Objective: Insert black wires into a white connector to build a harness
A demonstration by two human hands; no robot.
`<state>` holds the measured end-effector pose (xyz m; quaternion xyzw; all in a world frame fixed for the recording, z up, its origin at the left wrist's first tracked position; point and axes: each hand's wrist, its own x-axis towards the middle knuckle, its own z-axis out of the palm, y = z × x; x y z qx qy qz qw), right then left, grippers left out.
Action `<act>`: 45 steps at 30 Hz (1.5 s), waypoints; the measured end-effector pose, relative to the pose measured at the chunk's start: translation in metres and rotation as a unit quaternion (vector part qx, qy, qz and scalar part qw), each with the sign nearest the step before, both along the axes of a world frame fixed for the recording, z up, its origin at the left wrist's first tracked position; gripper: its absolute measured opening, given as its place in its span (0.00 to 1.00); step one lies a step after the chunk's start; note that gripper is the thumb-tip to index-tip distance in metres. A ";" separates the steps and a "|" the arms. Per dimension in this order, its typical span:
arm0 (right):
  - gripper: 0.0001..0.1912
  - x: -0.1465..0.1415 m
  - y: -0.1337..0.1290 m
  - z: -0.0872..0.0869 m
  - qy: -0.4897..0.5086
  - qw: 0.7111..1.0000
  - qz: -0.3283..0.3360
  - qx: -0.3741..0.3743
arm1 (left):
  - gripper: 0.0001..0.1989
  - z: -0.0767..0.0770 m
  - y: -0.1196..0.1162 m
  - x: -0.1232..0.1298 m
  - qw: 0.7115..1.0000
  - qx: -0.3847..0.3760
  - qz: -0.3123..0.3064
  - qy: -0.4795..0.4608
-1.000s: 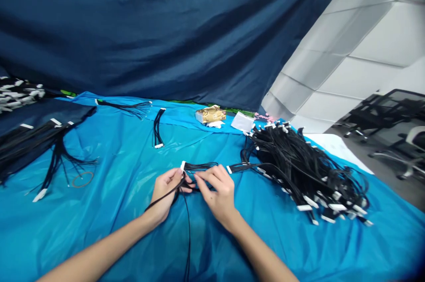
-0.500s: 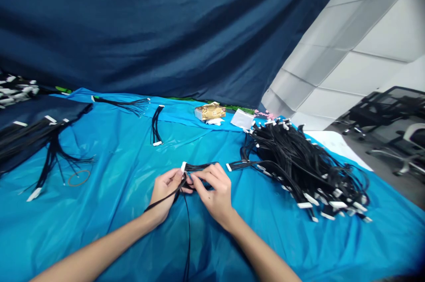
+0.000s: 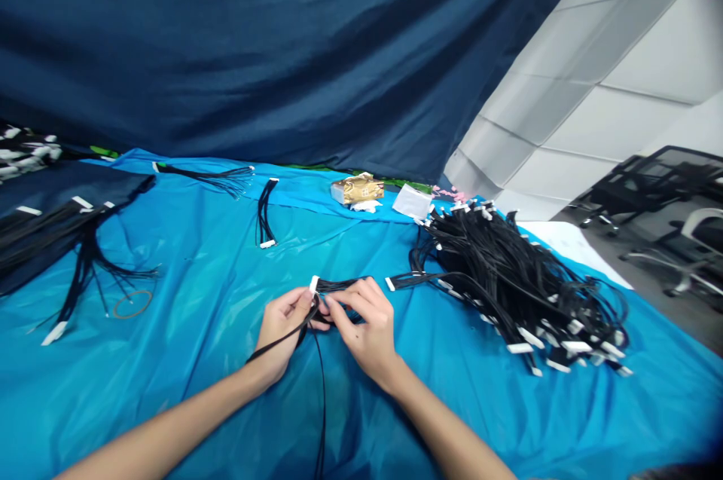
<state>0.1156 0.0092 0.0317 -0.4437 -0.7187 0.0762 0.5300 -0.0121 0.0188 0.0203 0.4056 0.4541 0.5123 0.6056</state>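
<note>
Close to the middle of the table, my left hand pinches a black wire harness near its white connector. My right hand is closed on the same harness, thumb and fingertips together beside the left fingers. Exactly which wire sits between those fingertips is too small to make out. One black strand loops over my left wrist, and thin loose wires hang down below the hands. The harness's wires run behind my right fingers, where part of them is hidden.
A large heap of black harnesses with white connectors lies at right. Single harnesses lie at the back, more at left near a brown ring. A gold tissue pack and a white packet stand at the back of the blue sheet.
Both hands stay almost in place, still holding the harness. The view has shifted very slightly, and the things at left sit a little further left.
</note>
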 end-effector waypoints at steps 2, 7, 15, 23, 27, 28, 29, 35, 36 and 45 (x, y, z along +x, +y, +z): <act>0.07 0.000 0.000 0.000 0.000 1.000 0.001 -0.009 | 0.14 -0.001 0.000 0.000 1.000 0.002 0.000 0.002; 0.09 -0.002 -0.001 0.000 0.005 0.998 -0.007 -0.058 | 0.14 -0.003 0.000 0.000 1.000 0.003 -0.003 0.010; 0.11 -0.003 -0.004 0.001 0.005 0.997 -0.001 -0.074 | 0.13 -0.003 -0.003 0.000 1.000 0.002 -0.007 0.017; 0.09 -0.003 0.001 -0.004 0.001 0.998 0.013 -0.059 | 0.12 -0.003 0.000 -0.001 0.999 -0.004 -0.046 0.000; 0.09 0.001 0.005 -0.013 -0.044 0.999 -0.006 0.023 | 0.10 -0.002 0.009 -0.006 0.996 -0.031 -0.059 -0.064; 0.11 0.003 0.006 -0.014 -0.075 0.996 0.002 0.053 | 0.08 -0.003 0.012 -0.008 0.994 -0.046 -0.051 -0.086; 0.13 0.004 0.006 -0.016 -0.111 0.990 0.018 0.082 | 0.06 -0.004 0.014 -0.010 0.992 -0.063 -0.038 -0.107; 0.11 0.007 0.009 -0.022 -0.277 0.937 0.125 0.171 | 0.03 -0.010 0.026 -0.016 0.983 -0.118 0.024 -0.140; 0.11 0.006 0.010 -0.023 -0.281 0.934 0.128 0.178 | 0.03 -0.011 0.027 -0.015 0.981 -0.126 0.029 -0.141; 0.05 -0.004 0.013 -0.030 -0.249 0.940 0.078 0.218 | 0.07 -0.010 0.027 -0.012 0.972 -0.153 0.051 -0.170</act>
